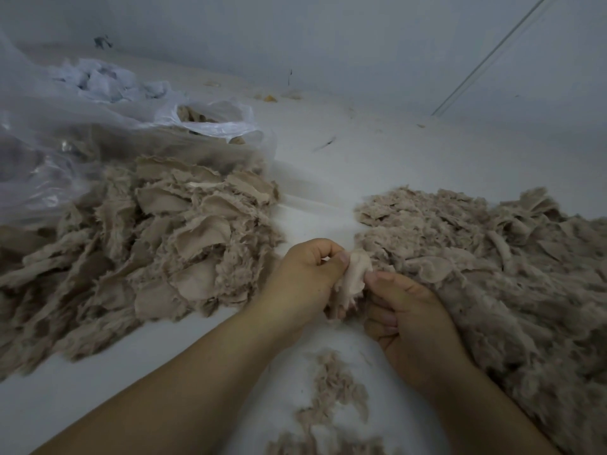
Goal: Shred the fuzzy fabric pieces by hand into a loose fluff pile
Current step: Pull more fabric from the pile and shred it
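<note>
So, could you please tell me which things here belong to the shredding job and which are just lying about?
In use:
fabric piece pinched by left hand and right hand
unshredded pile
fluff pile

Lying about:
plastic bag
white scraps

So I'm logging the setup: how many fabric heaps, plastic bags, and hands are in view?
Tan fabric heaps: 3, the whole pieces, the shredded fluff, the small scatter
Plastic bags: 2, the large one, the smaller one
Hands: 2, left, right
Total: 7
</note>
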